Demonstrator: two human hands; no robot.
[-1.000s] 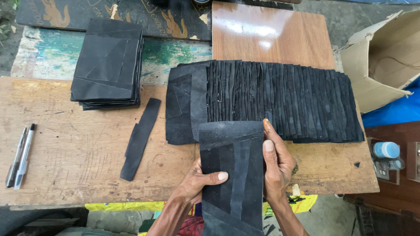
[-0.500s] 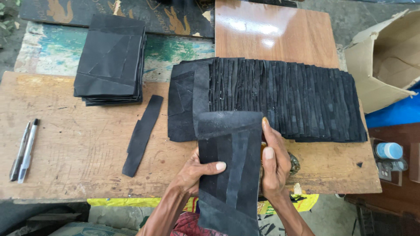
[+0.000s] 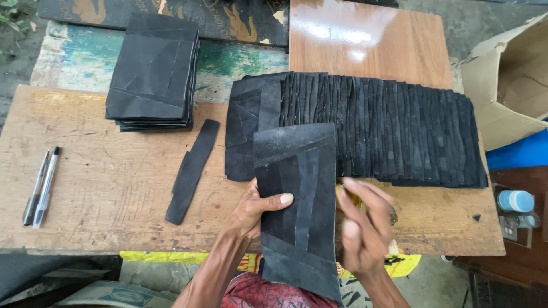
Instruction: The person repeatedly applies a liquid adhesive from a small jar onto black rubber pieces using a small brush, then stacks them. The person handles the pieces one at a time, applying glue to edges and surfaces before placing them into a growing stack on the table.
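left hand (image 3: 254,210): gripping black patchwork sheet (image 3: 297,199) by its left edge, thumb on top
right hand (image 3: 362,228): blurred, fingers loosely curled, beside sheet's right edge; contact unclear
sheet: above bench (image 3: 103,188) front edge, overlapping fanned row of black pieces (image 3: 388,131)

At ten o'clock I see a stack of black sheets (image 3: 153,74) on the wooden table (image 3: 103,182). Two pens (image 3: 40,187) lie at nine o'clock near the table's edge. A loose black strip (image 3: 192,171) lies left of centre. A cardboard box (image 3: 505,80) stands open at two o'clock, a small bottle (image 3: 515,201) at three.
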